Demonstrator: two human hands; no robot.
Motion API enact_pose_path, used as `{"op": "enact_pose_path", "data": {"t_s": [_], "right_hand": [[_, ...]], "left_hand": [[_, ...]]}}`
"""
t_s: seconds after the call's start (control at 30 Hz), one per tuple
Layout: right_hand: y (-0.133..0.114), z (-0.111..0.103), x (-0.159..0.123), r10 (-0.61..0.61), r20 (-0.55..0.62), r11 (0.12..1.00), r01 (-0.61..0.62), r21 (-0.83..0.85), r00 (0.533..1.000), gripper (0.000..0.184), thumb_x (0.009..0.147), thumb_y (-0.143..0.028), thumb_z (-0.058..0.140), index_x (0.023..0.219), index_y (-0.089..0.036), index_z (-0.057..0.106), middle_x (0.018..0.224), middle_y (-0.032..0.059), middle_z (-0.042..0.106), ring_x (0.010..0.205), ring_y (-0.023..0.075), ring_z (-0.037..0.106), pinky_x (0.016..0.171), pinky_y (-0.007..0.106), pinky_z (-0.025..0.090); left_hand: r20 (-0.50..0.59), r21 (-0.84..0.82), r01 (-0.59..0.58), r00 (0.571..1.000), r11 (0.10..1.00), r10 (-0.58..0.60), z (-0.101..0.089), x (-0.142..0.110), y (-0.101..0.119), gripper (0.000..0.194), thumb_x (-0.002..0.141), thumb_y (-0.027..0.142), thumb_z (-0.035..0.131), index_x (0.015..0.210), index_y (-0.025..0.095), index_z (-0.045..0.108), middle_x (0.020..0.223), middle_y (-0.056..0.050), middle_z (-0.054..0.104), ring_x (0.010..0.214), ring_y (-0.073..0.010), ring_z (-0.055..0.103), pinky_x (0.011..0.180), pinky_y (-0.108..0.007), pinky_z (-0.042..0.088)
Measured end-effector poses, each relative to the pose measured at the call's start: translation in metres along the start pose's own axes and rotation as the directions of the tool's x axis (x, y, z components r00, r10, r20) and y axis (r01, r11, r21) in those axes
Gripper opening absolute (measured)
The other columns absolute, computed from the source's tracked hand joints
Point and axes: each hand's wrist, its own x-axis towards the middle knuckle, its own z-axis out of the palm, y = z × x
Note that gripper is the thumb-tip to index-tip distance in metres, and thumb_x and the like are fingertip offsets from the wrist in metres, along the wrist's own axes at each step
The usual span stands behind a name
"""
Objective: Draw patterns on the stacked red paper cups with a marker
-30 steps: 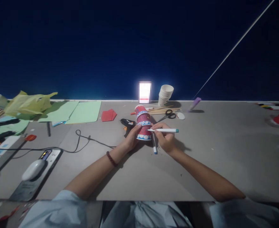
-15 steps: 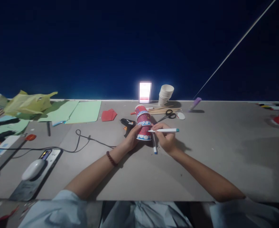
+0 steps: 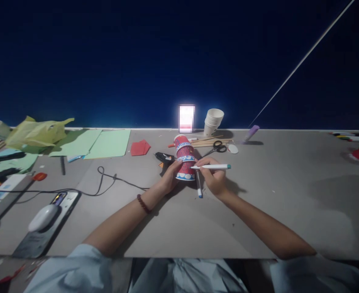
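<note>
My left hand [image 3: 169, 179] is closed around the side of a stack of paper cups [image 3: 185, 167], coloured red with blue and white bands and tilted over the table. In my right hand [image 3: 213, 175] is a white marker [image 3: 214, 167] with a teal end, gripped like a pen. Its tip meets the red surface of the lowest cup, or sits very close to it. Beneath my right hand lies another white marker [image 3: 199, 189] with a blue end. A black hot glue gun [image 3: 164, 158] rests just beyond my left hand, partly hidden by it.
Behind the cups are scissors [image 3: 219, 147], wooden sticks [image 3: 208, 143], a stack of white cups [image 3: 213, 121] and a lit screen [image 3: 186, 118]. Red paper [image 3: 139, 147] and green sheets [image 3: 108, 144] lie left. A cable [image 3: 90, 195] crosses toward a power strip [image 3: 5, 195]; a phone [image 3: 49, 224] lies nearer.
Almost nothing differs. The marker in my right hand has shifted very slightly, while the cups and my left hand stay in place.
</note>
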Motion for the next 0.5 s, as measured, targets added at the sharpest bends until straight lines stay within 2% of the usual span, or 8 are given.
{"op": "enact_pose_path", "data": {"t_s": [0.2, 0.5], "right_hand": [[0.0002, -0.0001, 0.0010, -0.002, -0.007, 0.999, 0.003, 0.038, 1.000, 0.013, 0.077, -0.015, 0.060, 0.067, -0.024, 0.064, 0.072, 0.0008, 0.068, 0.078, 0.0208, 0.070, 0.087, 0.041, 0.061], [-0.0004, -0.0009, -0.0004, -0.008, -0.002, 1.000, 0.008, -0.019, 1.000, 0.012, 0.081, -0.017, 0.059, 0.073, -0.024, 0.066, 0.075, 0.0011, 0.070, 0.082, 0.0217, 0.071, 0.083, 0.039, 0.060]], "left_hand": [[0.008, 0.023, -0.013, 1.000, 1.000, 0.013, -0.0001, 0.0003, 0.0001, 0.033, 0.082, 0.039, 0.072, 0.098, 0.010, 0.076, 0.095, -0.011, 0.078, 0.090, -0.0236, 0.071, 0.091, -0.033, 0.051], [-0.003, 0.024, -0.007, 1.000, 1.000, 0.007, 0.0001, -0.0003, -0.0002, 0.036, 0.081, 0.040, 0.072, 0.100, 0.009, 0.075, 0.099, -0.013, 0.077, 0.090, -0.0245, 0.072, 0.092, -0.034, 0.051]]}}
